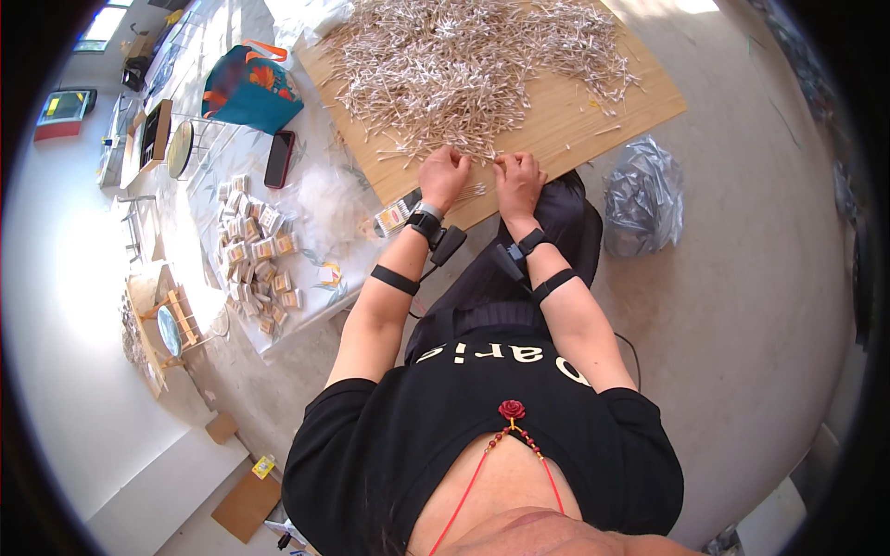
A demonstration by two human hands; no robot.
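Note:
A large heap of white-tipped cotton swabs (pixel 436 74) covers much of the wooden board (pixel 640 120) in front of me. At the heap's near edge my left hand (pixel 445 178) is closed, its fingertips pinched among swabs. My right hand (pixel 520 185) sits just beside it, fingers curled and pinching at swab tips; how many swabs either hand grips is hidden. A few swabs (pixel 474 191) lie side by side between the two hands. Beside my left wrist rests a small clear pack of swabs (pixel 393 218) with a yellow-and-white label.
Left of the board, a table with a clear cover bears many small swab packs (pixel 260 250), crumpled clear plastic (pixel 329 208), a phone (pixel 279 159) and a teal bag (pixel 250 88). A grey plastic-bagged bin (pixel 643 199) stands on the floor at the right.

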